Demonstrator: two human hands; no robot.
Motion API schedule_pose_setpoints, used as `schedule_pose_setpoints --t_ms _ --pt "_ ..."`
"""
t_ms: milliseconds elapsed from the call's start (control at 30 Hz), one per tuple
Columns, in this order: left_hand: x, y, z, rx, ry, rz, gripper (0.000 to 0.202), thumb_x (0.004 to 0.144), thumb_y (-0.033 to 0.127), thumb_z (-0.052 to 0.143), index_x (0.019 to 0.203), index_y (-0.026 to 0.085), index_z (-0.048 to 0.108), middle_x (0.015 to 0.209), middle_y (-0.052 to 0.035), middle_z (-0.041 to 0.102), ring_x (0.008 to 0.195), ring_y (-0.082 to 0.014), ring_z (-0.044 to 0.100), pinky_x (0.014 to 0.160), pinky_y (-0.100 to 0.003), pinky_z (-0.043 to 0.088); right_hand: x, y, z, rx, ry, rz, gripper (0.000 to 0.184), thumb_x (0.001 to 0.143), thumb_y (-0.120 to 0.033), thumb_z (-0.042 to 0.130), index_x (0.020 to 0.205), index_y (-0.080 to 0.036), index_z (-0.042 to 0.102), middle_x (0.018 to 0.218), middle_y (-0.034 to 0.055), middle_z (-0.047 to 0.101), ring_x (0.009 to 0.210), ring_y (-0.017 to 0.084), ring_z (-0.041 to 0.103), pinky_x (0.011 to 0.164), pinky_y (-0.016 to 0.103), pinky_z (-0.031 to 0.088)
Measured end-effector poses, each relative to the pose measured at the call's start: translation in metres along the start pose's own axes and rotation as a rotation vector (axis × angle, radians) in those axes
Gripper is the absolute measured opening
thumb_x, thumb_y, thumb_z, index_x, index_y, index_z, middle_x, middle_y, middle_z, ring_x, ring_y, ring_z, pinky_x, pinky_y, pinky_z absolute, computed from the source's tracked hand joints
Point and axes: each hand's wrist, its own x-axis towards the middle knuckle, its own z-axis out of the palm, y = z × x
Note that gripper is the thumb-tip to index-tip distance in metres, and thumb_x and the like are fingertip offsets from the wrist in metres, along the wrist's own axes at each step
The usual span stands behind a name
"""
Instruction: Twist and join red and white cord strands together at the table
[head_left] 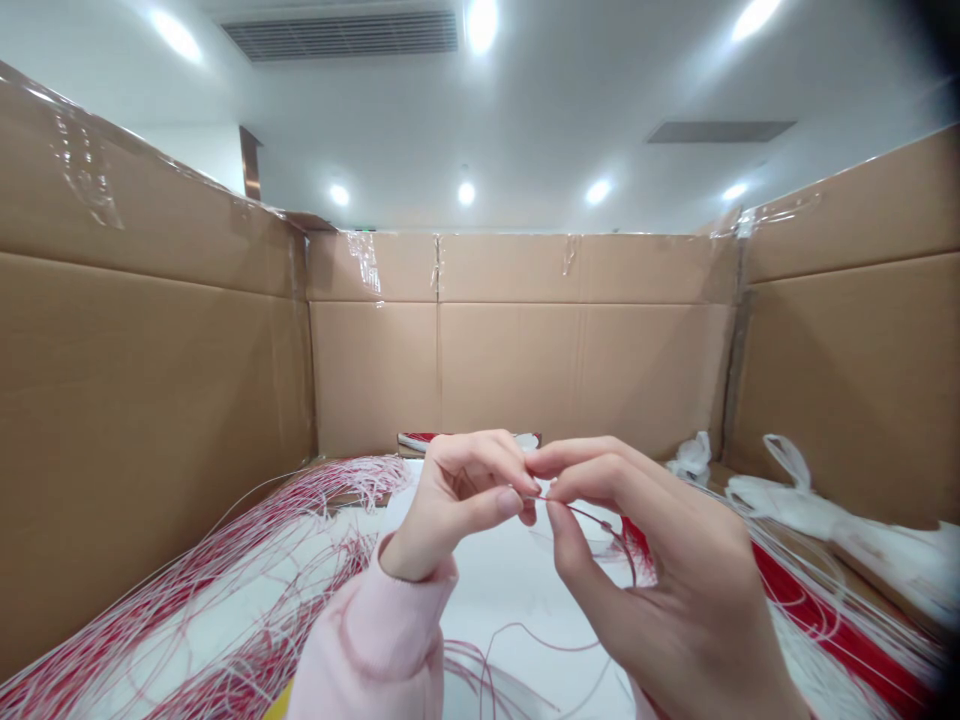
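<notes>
In the middle of the head view my left hand [480,490] pinches a thin dark red cord [581,513] between thumb and fingers. My right hand [660,540] grips the same cord close by, thumb against fingertips. The two hands nearly meet, with a short stretch of cord between them. From my right fingers the cord curves down behind the hand, and a small thicker spot shows on it. Beneath the hands lies a white sheet [495,590], with a few loose reddish cords [480,665] near its front. The cord's ends are too small to make out.
Cardboard walls [510,360] stand on the left, back and right. A large spread of red and white cords [247,560] covers the left side. More red strands [832,620] lie at right, beside white plastic bags [795,500].
</notes>
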Motion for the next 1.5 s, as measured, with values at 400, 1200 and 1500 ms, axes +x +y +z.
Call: schedule_pose_setpoints --t_ms 400,1200,1500 --pt "-0.0002 0.0018 0.0018 0.061 0.038 -0.01 0.013 0.071 0.01 0.06 0.075 0.02 0.068 0.071 -0.0008 0.057 0.058 -0.0056 0.057 0.052 -0.014 0.045 -0.0003 -0.0001 -0.0004 -0.024 0.025 -0.021 0.014 0.072 -0.002 0.051 0.071 -0.016 0.053 0.083 0.002 0.059 0.077 0.01 0.057 0.065 0.019 0.046" --pt "0.0 0.0053 0.0058 0.226 0.104 0.033 0.006 0.068 0.011 0.064 0.07 0.017 0.066 0.064 -0.0024 0.058 0.061 -0.0088 0.054 0.056 -0.02 0.044 0.0002 0.0013 -0.0017 -0.025 -0.009 -0.013 0.015 0.073 -0.004 0.047 0.071 -0.017 0.054 0.087 0.0044 0.059 0.08 0.014 0.058 0.065 0.023 0.048" --pt "0.0 0.0053 0.0017 0.315 0.075 0.054 0.014 0.07 0.008 0.061 0.078 0.018 0.066 0.071 -0.0022 0.061 0.067 -0.0092 0.056 0.061 -0.02 0.045 -0.0001 0.0048 -0.0029 -0.002 -0.034 0.029 0.013 0.075 -0.006 0.05 0.071 -0.016 0.056 0.088 0.0047 0.059 0.08 0.013 0.058 0.066 0.021 0.048"
